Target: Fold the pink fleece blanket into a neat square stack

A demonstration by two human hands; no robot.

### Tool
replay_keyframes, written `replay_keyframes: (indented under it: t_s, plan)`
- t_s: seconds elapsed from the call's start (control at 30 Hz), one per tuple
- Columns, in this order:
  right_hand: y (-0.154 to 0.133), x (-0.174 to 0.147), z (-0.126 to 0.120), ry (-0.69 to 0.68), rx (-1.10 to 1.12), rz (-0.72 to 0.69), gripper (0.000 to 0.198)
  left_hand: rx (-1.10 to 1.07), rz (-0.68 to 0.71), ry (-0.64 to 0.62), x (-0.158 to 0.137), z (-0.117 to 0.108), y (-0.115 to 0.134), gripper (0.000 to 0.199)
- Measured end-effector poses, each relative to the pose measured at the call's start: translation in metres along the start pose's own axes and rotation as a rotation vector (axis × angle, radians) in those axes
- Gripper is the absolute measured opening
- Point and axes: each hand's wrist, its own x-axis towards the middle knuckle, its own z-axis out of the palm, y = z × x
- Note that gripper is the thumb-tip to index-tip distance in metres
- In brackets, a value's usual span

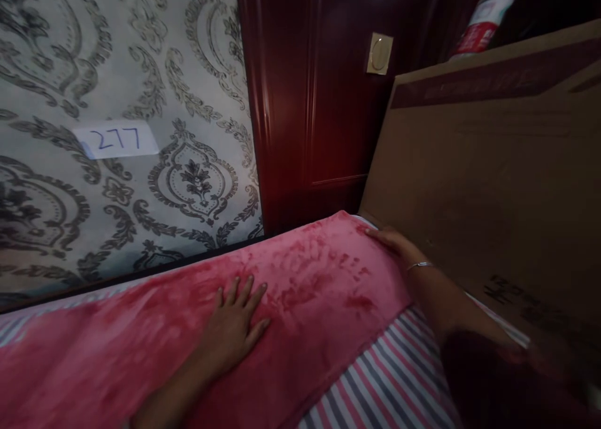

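Note:
A pink plush blanket [323, 341] is spread over a striped sheet [375, 379], whose pink, grey and white bands show at the lower right. My left hand [235, 329] lies flat on the blanket with its fingers spread. At the blanket's far right corner is my right hand [387, 238], a thin metal bangle [420, 264] round its wrist. Its fingers reach over the corner; part of the hand is turned away, so I cannot tell whether it grips the cloth.
A big cardboard box [469, 166] stands close along the right side. Behind it a bottle [486, 22] with a red and white label leans. Patterned wallpaper [197, 172] bears a paper marked 277 [117, 139]. A dark red wooden panel [286, 103] holds a gold switch [379, 53].

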Motion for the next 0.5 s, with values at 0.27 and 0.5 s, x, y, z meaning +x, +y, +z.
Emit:
replay_keyframes:
  t_s: [0.27, 0.5]
  plan:
    - [-0.010, 0.030, 0.008, 0.027, -0.167, 0.111, 0.048, -0.079, 0.013, -0.057, 0.007, -0.011, 0.004, 0.070]
    - [0.002, 0.034, 0.016, 0.024, -0.281, 0.111, 0.039, -0.112, -0.013, -0.085, 0.032, -0.005, 0.028, 0.074]
